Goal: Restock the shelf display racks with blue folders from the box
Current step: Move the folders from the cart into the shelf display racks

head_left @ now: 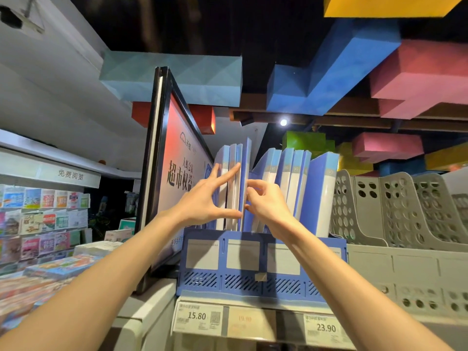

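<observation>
A blue slotted display rack stands on the shelf top with several upright blue folders in it. My left hand lies with straight spread fingers against the left group of folders, thumb at their lower edge. My right hand has curled fingers pinching the edge of a taller blue folder that stands between the left group and the right group. The box is not in view.
A large framed red-and-white sign stands just left of the rack. Grey perforated file racks stand to the right. Price tags line the shelf edge below. Shelves of small books fill the left side.
</observation>
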A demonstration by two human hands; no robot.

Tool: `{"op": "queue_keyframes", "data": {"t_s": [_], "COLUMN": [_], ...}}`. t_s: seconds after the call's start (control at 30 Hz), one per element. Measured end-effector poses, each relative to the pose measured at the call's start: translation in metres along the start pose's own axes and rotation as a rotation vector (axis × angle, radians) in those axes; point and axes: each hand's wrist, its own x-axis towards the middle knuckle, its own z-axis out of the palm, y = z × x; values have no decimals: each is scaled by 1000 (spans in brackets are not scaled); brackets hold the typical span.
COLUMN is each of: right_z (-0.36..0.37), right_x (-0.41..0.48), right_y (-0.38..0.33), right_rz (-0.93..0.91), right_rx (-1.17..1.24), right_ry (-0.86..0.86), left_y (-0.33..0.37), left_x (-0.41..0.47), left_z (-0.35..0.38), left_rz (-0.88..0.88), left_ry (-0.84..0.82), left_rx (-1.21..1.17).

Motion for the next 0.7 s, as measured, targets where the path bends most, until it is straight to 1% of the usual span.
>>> {"op": "queue_keyframes", "data": {"t_s": [0.1,0.17,0.2,0.27,0.33,0.37,0.4,0.5,0.6,0.7], "right_z": [-7,-13,-16,-24,-31,-33,-35,-37,-33,-27], "right_x": [-3,-4,-4,-5,-4,-3,-3,-4,-4,-4], "right_y": [-4,-9,-11,-10,-4,0,3,6,5,7], "right_rz": [-3,-10,-34,-128,-221,-229,-210,-176,-177,-175], "right_rx": [13,18,28,22,-75,-126,-158,-171,-180,-121], "right_ry": [7,55,108,270,428,461,461,383,309,281], "left_y": [9,14,16,19,18,16,14,8,8,9], "left_x": [-3,-6,-7,-8,-7,-6,-5,-2,-3,-4], "left_z": [-1,2,4,8,9,9,9,8,8,8], "left_rz": [-39,-61,-69,-79,-69,-60,-55,-35,-11,1], "left_ry": [17,49,68,98,105,102,93,65,53,49], "left_rx": [62,82,93,96,36,-8,-47,-123,-150,-153]}}
